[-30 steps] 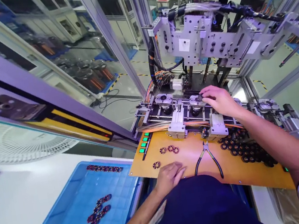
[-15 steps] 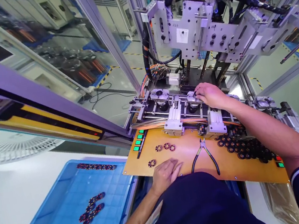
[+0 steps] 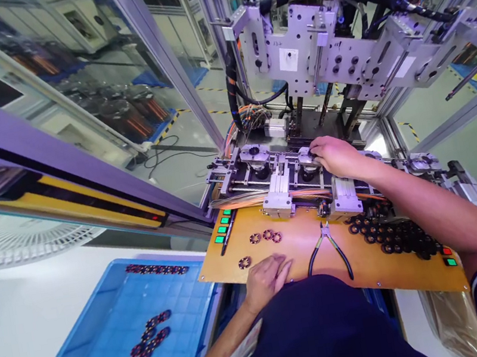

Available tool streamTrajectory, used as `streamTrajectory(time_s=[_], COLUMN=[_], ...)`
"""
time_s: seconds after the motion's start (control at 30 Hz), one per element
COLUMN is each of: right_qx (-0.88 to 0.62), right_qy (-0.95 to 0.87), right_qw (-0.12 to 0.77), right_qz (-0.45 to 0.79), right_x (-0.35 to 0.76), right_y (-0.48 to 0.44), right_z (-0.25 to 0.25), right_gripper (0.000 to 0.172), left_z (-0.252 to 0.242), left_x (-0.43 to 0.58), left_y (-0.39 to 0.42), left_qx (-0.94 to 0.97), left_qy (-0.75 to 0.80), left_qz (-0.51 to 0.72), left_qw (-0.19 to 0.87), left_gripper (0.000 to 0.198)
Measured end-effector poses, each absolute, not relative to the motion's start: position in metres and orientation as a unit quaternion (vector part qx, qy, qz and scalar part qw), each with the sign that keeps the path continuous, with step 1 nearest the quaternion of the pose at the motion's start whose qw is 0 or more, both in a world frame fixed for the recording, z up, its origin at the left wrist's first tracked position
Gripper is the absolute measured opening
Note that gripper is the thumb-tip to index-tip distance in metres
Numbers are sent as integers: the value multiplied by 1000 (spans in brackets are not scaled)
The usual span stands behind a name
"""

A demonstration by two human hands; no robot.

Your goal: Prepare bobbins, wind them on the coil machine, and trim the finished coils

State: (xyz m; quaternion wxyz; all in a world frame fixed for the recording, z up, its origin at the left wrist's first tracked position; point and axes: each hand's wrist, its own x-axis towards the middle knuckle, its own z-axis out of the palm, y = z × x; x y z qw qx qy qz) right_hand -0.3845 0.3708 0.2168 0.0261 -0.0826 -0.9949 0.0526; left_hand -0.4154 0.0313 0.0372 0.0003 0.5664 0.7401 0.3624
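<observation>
Apparently fixture-handling step: right hand [image 3: 337,157] curled at round silver metal fixture [image 3: 306,157] beyond far edge of flat orange board [image 3: 299,253]; left hand [image 3: 264,280] loosely curled, near edge. Grips hidden, can't tell. Next move likely needs steady fingertips.

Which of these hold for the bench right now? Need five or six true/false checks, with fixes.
1. The right hand is at a metal fixture beyond the orange panel. True.
2. The cutters lie with handles toward the person. True.
3. The left hand grips the cutters. False: it is loosely curled at the panel's near edge, apart from them.
4. Four loose rings lie on the panel. True.
5. The lit buttons at the panel's left end are red. False: those buttons are green.
6. The pile of black parts is left of the cutters. False: the pile is to their right.
</observation>
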Motion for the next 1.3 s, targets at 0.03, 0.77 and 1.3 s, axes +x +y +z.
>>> streamTrajectory(time_s=[0.03, 0.77, 1.3], right_qx=[-72, -288, -244], right_qy=[-996, -905, -803], right_qw=[26, 258, 325], right_qz=[53, 178, 435], right_x=[-379, -148, -196], right_y=[370, 260, 199], right_z=[214, 104, 124], right_gripper=[32, 20, 14], left_z=[37, 53, 125], left_x=[-415, -400, -367], left_y=[31, 42, 98], left_qx=[565, 478, 438], left_qy=[741, 731, 565], left_qz=[364, 459, 515], left_qw=[4, 163, 472], left_gripper=[7, 19, 46])
